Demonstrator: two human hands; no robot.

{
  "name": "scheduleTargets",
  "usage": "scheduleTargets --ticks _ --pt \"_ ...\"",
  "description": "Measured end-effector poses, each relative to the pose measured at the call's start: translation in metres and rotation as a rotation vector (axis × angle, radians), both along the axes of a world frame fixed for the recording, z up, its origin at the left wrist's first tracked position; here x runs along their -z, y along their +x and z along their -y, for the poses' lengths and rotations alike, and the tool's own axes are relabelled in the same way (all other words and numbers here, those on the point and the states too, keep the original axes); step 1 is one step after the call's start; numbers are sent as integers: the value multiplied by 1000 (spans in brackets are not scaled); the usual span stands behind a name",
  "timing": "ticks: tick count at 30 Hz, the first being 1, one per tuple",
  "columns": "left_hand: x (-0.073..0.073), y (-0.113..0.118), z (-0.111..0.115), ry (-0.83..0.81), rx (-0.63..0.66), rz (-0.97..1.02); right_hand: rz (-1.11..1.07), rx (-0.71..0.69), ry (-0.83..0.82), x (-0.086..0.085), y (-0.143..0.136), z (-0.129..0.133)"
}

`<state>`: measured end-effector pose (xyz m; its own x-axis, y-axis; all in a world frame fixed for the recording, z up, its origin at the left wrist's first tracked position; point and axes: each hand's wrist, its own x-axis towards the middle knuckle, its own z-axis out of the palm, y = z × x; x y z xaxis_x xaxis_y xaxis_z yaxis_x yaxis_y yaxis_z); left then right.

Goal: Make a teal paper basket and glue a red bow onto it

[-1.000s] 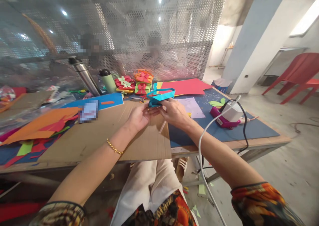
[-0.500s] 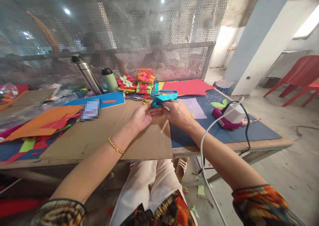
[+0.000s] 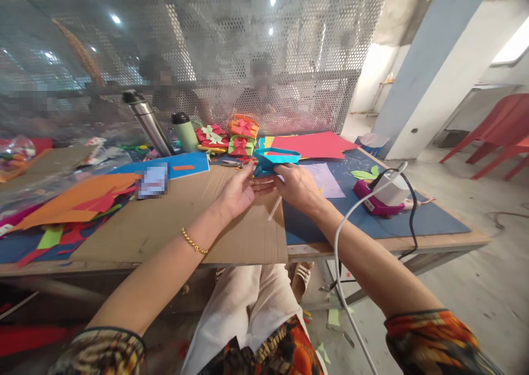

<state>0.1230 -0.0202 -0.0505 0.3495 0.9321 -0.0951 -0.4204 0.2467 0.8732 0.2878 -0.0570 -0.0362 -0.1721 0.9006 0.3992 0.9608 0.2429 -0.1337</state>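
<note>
A turquoise paper piece (image 3: 276, 158), folded like an open box or basket, is held up over the far edge of the brown cardboard sheet (image 3: 165, 226). My left hand (image 3: 242, 190) cups it from the left and below, fingers closed on its lower left part. On the right, my right hand (image 3: 295, 185) pinches its near side, with the thumb and fingertips partly hidden. A thin white stick (image 3: 274, 208) lies on the cardboard just below the hands.
Finished paper boxes with bows (image 3: 243, 135), a green bottle (image 3: 184, 132) and a steel flask (image 3: 147, 121) stand behind. Red sheets (image 3: 314, 145) lie back right. A purple power block (image 3: 374, 201) with a white cable (image 3: 339, 243) sits right; coloured paper scraps (image 3: 78, 201) lie left.
The turquoise paper piece has turned and tilted slightly, showing more of its near side. Both hands still hold it, with small finger shifts. The whole view has moved slightly.
</note>
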Motion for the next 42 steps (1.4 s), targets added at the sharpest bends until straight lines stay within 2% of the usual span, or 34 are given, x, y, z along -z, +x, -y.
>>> scheduleTargets --ticks 2,6,11,16,20,23,25,27,29,33,35,42 --pt "-2 1 4 94 8 -63 54 13 -22 -1 0 1" --pt "-2 2 5 279 -111 -234 186 -15 -71 -4 0 7" --pt "-2 2 4 267 -113 -361 315 -110 -84 -8 -4 16" --pt "-4 4 3 222 -209 -388 293 -166 -19 -2 -5 14" --pt "-7 3 1 215 -244 -375 175 -255 171 10 3 5" --pt "-11 -1 1 191 -280 -379 -11 -319 369 12 15 -1" --pt "-13 -4 1 195 -292 -380 -178 -266 481 10 24 -5" --pt "-14 -7 0 207 -284 -386 -351 -171 522 6 32 -10" --pt "-14 -8 -2 217 -272 -398 -523 -135 434 4 37 -16" --pt "-11 -9 -5 263 -223 -432 -844 -182 18 4 37 -23" --pt "-10 -9 -5 308 -178 -442 -952 -173 -124 4 32 -22" --pt "-11 -9 -3 418 -157 -482 -1150 -203 -301 0 21 -15"
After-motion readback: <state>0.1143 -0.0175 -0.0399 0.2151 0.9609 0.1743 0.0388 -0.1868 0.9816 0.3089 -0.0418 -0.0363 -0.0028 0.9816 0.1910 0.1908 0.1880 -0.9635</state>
